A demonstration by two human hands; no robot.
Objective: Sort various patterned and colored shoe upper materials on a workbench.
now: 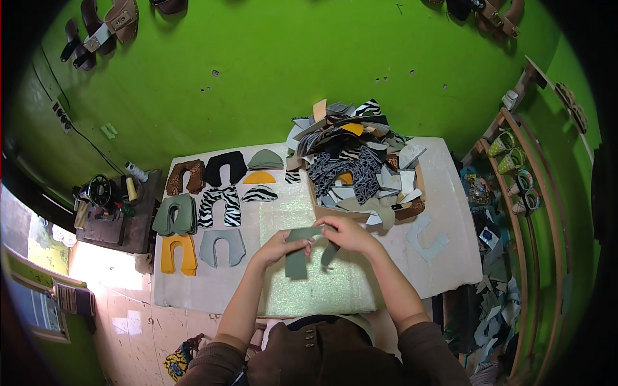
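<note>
Pinching a green piece [297, 260] over the table's [257, 293] near middle, the left hand [280, 247] and right hand [346, 233] are pressing thumbs against fingers. Its straight left limb is pointing toward six o'clock, long axis running twelve-to-six. At one o'clock a box [329, 211] is holding mixed scraps [354, 170]. Toward ten o'clock, six U-shaped groups [174, 205] and three half-moons [259, 177] are lying.
</note>
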